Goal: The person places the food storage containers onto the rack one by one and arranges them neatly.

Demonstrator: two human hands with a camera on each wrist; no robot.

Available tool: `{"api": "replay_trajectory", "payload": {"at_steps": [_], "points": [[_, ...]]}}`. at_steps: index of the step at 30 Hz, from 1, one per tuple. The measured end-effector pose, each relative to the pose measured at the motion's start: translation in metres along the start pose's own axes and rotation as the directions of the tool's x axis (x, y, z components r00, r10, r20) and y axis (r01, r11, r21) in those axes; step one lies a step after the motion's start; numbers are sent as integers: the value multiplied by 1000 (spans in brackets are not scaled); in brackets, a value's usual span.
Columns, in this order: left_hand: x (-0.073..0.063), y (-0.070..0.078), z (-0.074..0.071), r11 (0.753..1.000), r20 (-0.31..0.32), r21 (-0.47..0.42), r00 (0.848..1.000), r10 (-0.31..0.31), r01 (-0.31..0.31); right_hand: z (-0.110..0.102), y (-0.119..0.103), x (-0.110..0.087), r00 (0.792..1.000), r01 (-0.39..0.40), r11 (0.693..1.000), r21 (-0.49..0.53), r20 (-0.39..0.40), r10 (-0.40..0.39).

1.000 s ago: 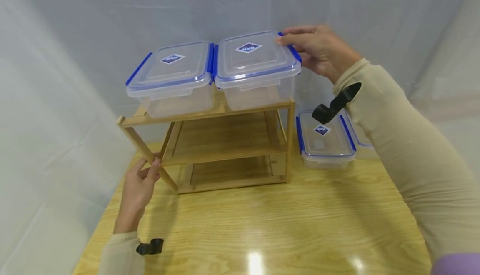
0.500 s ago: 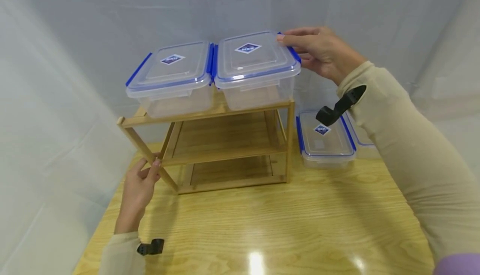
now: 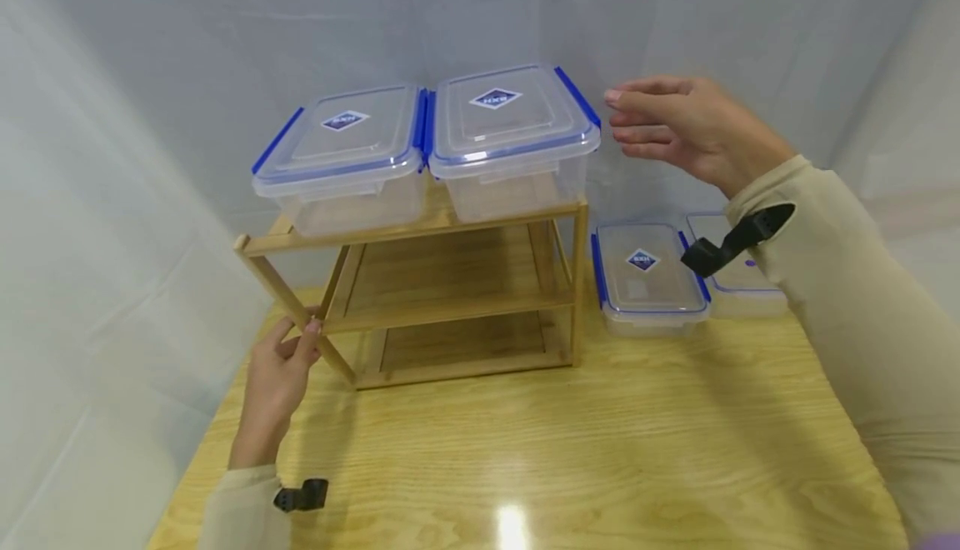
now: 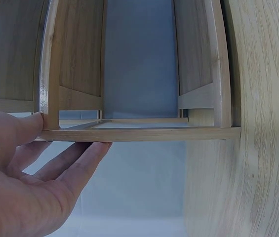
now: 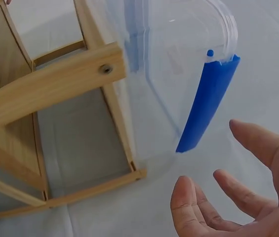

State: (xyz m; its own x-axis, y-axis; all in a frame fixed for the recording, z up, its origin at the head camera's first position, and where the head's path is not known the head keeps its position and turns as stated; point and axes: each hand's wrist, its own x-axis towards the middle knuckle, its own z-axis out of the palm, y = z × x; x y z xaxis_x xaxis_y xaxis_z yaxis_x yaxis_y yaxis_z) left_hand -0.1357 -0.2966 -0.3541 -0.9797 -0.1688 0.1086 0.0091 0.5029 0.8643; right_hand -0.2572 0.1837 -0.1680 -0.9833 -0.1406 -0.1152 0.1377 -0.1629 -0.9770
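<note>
Gripping with the left hand (image 3: 276, 367) near the front left corner of the middle shelf (image 3: 450, 279), thumb opposite fingers at the post (image 3: 279, 285) of the wooden rack (image 3: 576, 283) — probably to steady it. Loosely parted in the right hand (image 3: 690, 129), holding nothing, just off the right-hand box (image 3: 517, 179). Set beside the left-hand box (image 3: 352, 192) on the top shelf (image 3: 438, 204), reaching its right edge, seemingly to share the width. Farther out, note a third box (image 3: 641, 287) and fourth box (image 3: 750, 307) towards the desk's (image 3: 465, 458) back right corner — perhaps placed within right-hand reach.
</note>
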Motion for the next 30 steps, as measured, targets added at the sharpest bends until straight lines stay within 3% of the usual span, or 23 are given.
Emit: {"api": "replay_trajectory", "payload": {"at_steps": [6,19,26,30], "points": [[0,0,0,1000,5,-2,1000,0,0,-26,22,-12,1000,-9,1000,9,3,9],[-1,-1,-2,1000,-1,-4,1000,12,-12,-71,82,-33,1000,-5,972,-237,19,10],[1,-2,1,1000,3,-12,1000,11,-11,-90,116,-45,999,-1,898,-441,28,15],[1,-1,1,1000,0,-13,1000,16,-16,-101,132,-50,999,-10,875,-484,23,25]]}}
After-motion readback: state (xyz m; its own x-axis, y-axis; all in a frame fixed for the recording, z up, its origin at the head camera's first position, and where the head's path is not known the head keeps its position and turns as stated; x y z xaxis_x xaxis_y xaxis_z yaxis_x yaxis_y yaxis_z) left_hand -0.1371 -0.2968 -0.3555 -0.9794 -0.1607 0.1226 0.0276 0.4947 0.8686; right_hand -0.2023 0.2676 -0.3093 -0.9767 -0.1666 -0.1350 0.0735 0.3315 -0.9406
